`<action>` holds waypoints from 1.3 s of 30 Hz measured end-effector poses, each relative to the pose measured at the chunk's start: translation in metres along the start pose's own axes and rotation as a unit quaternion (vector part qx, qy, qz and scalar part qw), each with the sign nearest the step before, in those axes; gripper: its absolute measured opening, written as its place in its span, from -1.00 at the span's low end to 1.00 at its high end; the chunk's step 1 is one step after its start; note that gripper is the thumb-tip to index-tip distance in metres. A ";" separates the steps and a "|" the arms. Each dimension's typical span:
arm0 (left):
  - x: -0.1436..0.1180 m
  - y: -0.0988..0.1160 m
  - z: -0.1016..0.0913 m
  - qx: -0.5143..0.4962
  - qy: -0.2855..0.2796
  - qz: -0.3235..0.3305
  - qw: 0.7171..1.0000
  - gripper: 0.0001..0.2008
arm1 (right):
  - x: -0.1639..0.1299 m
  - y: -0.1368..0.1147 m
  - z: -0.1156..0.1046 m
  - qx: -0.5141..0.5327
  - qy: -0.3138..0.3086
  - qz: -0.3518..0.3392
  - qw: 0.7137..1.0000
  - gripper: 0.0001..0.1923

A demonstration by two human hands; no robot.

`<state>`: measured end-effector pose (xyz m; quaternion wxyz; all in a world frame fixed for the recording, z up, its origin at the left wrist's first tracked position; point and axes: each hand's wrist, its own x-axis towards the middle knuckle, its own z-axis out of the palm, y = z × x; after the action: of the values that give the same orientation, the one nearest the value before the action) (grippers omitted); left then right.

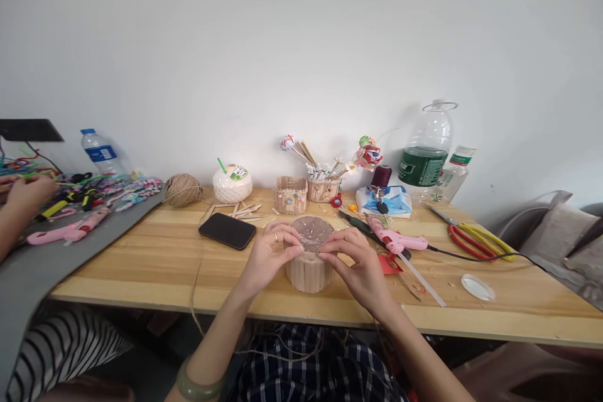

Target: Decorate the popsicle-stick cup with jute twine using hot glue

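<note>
A round container (309, 273) clad in upright wooden craft sticks stands near the table's front edge; its clear inner wall shows above the sticks. My left hand (272, 254) is closed in a pinch at the left of the near rim. Across from it, my right hand (354, 262) pinches the rim's right side, thumb and forefinger together. Between the fingertips a thin pale strand of twine lies along the rim, partly hidden by the fingers. Twine (194, 282) also runs from a ball of twine (183, 190) over the table edge and across my lap.
A phone (227, 230) and loose craft sticks (240, 210) lie left of the container. To its right are a pink glue gun (396, 242), its cord, and red-and-yellow-handled scissors (475, 242). Behind stand decorated stick pots (290, 196) and a large bottle (426, 151). Another person's hand (32, 195) works at left.
</note>
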<state>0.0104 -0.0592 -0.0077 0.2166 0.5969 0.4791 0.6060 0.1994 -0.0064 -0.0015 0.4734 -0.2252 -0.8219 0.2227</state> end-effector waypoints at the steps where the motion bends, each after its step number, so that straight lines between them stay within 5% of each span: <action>1: 0.001 0.000 0.000 -0.010 -0.002 -0.007 1.000 -0.83 | 0.001 -0.001 0.000 0.005 0.000 0.007 1.000 -0.88; 12: 0.002 -0.011 -0.008 -0.020 0.103 -0.015 0.994 -0.54 | -0.001 0.005 -0.009 0.032 0.113 0.068 0.991 -0.70; 20: 0.005 0.005 -0.014 0.077 -0.031 0.022 0.996 -0.99 | 0.000 -0.001 -0.010 -0.006 -0.007 -0.023 1.000 -0.92; 31: 0.006 0.005 -0.009 0.052 -0.054 0.001 0.997 -0.87 | -0.003 0.004 -0.005 -0.051 -0.006 -0.103 0.993 -0.92; 39: 0.005 0.002 -0.007 -0.076 0.014 -0.067 0.995 -0.67 | -0.008 0.000 0.001 -0.038 0.032 -0.045 0.998 -0.90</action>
<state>0.0036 -0.0585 -0.0020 0.2949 0.5368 0.4737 0.6328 0.2019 -0.0107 -0.0072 0.4997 -0.2128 -0.8237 0.1625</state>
